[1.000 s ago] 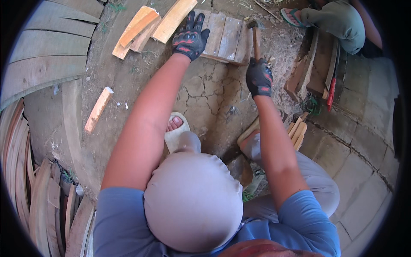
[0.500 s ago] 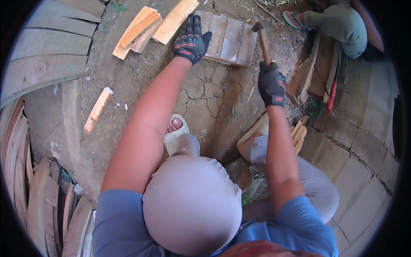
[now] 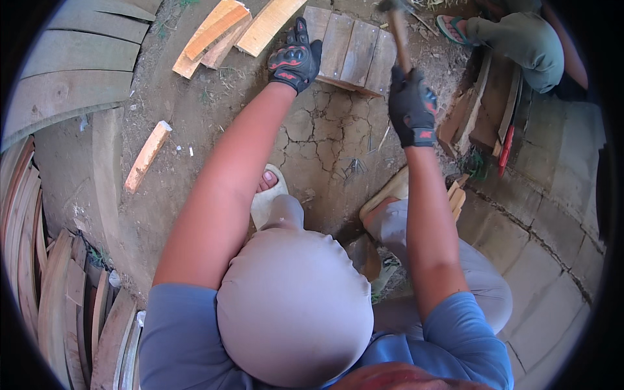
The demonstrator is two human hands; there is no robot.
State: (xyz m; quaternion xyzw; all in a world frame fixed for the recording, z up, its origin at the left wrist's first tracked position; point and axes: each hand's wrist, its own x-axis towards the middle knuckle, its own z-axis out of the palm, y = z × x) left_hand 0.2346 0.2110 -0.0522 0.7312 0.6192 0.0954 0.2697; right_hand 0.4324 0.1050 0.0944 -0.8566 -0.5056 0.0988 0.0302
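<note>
My right hand (image 3: pixel 412 107), in a black glove with red marks, is closed round the handle of a hammer (image 3: pixel 400 40). The hammer's head is raised at the top edge and blurred. Below and left of it lies a slatted wooden panel (image 3: pixel 356 55), made of several boards side by side with small nail heads along them. My left hand (image 3: pixel 294 60), gloved alike, rests against the panel's left edge with one finger stretched forward and the thumb apart; its other fingers are partly hidden.
Loose light wood pieces (image 3: pixel 214 36) lie beyond my left hand, and a short wood stick (image 3: pixel 148 156) is on the dirt. Scattered nails (image 3: pixel 354 166) lie before my feet. Stacked planks (image 3: pixel 65 299) stand at the left. Another person's leg (image 3: pixel 520 42) and a red-handled tool (image 3: pixel 506 151) are at the right.
My right hand has moved forward with the hammer, its head now farther up. The left hand's stretched fingers have changed, but it stays at the panel's edge.
</note>
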